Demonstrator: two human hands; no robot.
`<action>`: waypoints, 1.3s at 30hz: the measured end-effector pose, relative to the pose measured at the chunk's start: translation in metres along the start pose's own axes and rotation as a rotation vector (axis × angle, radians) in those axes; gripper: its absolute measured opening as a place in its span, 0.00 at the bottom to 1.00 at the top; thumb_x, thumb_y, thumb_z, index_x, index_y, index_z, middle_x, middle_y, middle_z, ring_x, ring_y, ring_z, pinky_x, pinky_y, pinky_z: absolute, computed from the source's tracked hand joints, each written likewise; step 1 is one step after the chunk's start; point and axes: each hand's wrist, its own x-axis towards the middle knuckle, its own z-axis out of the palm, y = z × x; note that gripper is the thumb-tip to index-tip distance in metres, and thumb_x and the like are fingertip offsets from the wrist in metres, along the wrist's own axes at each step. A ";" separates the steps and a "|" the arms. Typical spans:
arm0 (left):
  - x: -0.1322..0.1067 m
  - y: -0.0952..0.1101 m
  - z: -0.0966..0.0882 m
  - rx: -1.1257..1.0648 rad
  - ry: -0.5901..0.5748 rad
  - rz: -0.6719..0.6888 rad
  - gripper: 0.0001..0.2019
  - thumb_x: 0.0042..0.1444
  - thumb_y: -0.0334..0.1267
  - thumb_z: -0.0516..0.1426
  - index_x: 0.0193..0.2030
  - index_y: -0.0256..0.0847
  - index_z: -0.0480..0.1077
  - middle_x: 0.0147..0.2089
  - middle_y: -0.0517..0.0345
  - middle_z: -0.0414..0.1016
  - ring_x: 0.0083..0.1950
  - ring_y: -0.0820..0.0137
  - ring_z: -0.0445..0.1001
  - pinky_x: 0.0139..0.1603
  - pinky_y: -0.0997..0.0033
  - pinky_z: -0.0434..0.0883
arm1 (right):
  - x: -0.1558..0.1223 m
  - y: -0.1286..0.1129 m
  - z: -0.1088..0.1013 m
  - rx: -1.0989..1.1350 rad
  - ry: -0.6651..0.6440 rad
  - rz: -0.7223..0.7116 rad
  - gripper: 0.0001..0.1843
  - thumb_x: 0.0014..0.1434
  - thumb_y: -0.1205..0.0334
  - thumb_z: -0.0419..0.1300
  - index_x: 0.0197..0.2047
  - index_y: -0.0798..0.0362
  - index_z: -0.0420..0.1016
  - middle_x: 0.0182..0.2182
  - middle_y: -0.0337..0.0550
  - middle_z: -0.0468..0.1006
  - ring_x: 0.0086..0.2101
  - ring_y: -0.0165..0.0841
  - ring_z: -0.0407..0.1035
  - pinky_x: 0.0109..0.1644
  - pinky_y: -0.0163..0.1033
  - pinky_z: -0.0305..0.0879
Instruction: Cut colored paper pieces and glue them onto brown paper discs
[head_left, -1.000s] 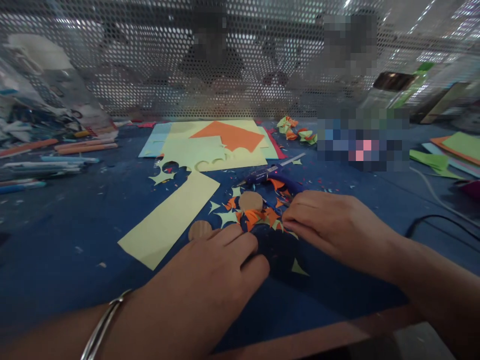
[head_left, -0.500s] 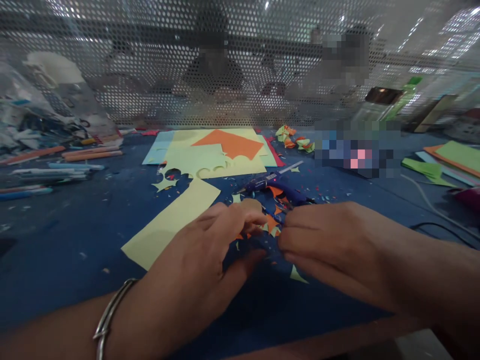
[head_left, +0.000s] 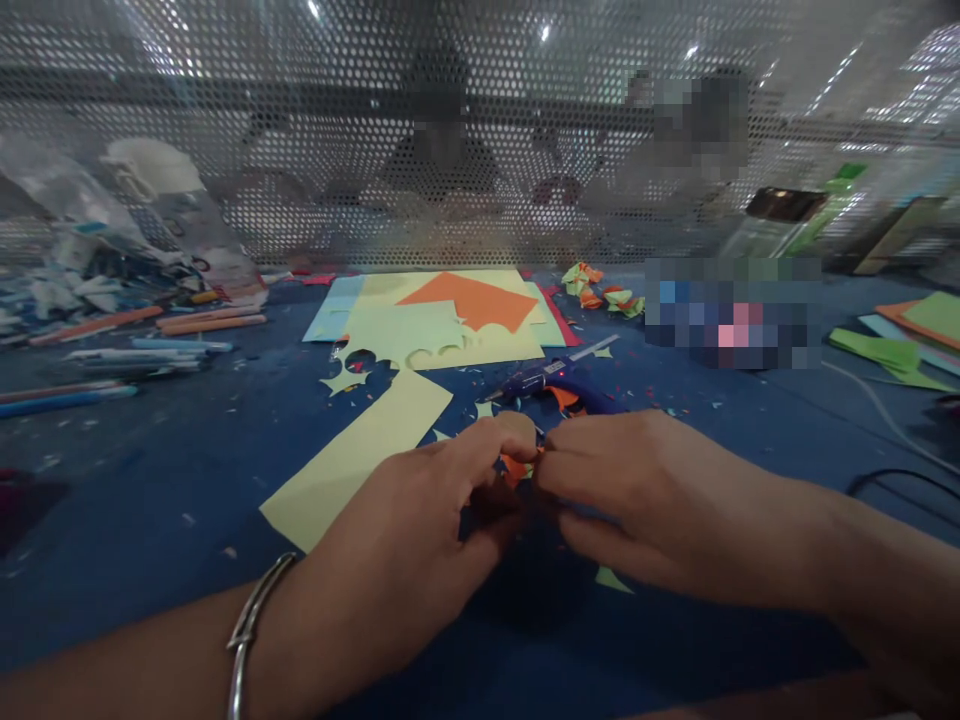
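My left hand arched, thumb apart, and my right hand bunched, any pinch impossible to tell, the disc at my left fingertips, the glue gun beyond, nozzle aimed aside, presumably sparing my fingers.

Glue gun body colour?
The glue gun is dark blue, leaning purple; best seen in the head view.
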 end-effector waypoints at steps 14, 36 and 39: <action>0.023 0.012 0.006 -0.854 0.301 -0.370 0.09 0.50 0.32 0.69 0.37 0.37 0.75 0.32 0.58 0.80 0.32 0.73 0.78 0.35 0.76 0.71 | -0.003 0.019 0.010 0.023 0.596 0.024 0.06 0.67 0.67 0.57 0.37 0.52 0.73 0.30 0.40 0.78 0.30 0.30 0.71 0.37 0.37 0.66; 0.025 0.020 0.023 -1.224 0.414 -0.431 0.16 0.48 0.30 0.69 0.36 0.40 0.66 0.27 0.66 0.74 0.26 0.78 0.73 0.29 0.79 0.69 | 0.002 0.011 0.022 -0.272 0.519 -0.221 0.09 0.67 0.70 0.56 0.41 0.55 0.78 0.36 0.46 0.80 0.37 0.34 0.74 0.42 0.40 0.72; 0.025 0.019 0.024 -1.230 0.437 -0.429 0.16 0.48 0.30 0.70 0.36 0.40 0.66 0.27 0.65 0.75 0.26 0.78 0.73 0.29 0.80 0.69 | 0.002 0.012 0.024 -0.273 0.525 -0.220 0.08 0.67 0.71 0.57 0.41 0.56 0.78 0.36 0.47 0.80 0.38 0.35 0.74 0.42 0.40 0.72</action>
